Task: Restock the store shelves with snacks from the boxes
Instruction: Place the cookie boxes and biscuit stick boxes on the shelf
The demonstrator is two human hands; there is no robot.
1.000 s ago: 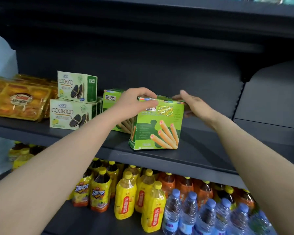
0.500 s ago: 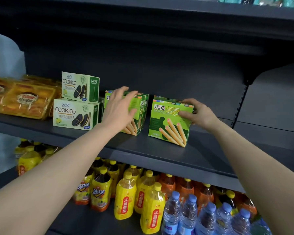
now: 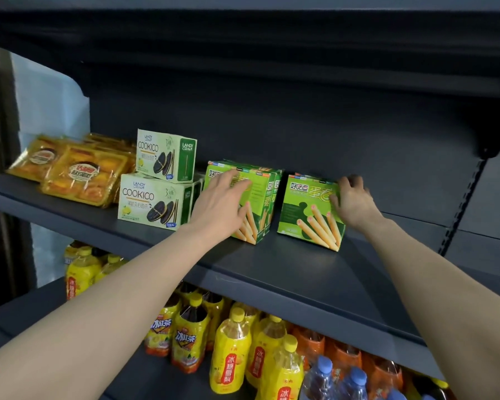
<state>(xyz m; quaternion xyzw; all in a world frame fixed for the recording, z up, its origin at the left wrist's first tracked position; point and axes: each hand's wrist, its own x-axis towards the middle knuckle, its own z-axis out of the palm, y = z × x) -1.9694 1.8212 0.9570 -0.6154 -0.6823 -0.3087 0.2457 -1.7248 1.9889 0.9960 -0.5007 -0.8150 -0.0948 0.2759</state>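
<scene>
Step in hand, as I read it: squaring up the green egg-roll cartons on the dark grey metal shelf [image 3: 315, 272].

Right hand [image 3: 354, 202], centre-right of frame, grips the upper right corner of the standalone green cardboard egg-roll box [image 3: 306, 215], fingers curled over its top edge. That box sits slightly skewed, apart from its neighbours by a narrow gap.

Left hand [image 3: 223, 203], mid-frame, lies flat with fingers extended against the face of the left green egg-roll box group [image 3: 264, 197]. No grip, just pressing or steadying.

To do it well: slide the right box left until it touches the group, rotate the face parallel to the shelf lip, and keep the left hand as a backstop so the group doesn't tip rearward. Light cardboard, so it should slide easily; push low rather than at the top edge.

Surroundings:
- Two stacked pale green COOKICO sandwich-biscuit boxes [image 3: 153, 203], left of the group.
- Yellow plastic-wrapped cake packs [image 3: 78, 176], upper left.
- Lower shelf, bottom of frame: yellow-labelled drink bottles [image 3: 231, 356], orange ones, blue-capped water bottles [image 3: 324, 376].
- Plenty of bare shelf to the right. Supply boxes not in view.
</scene>
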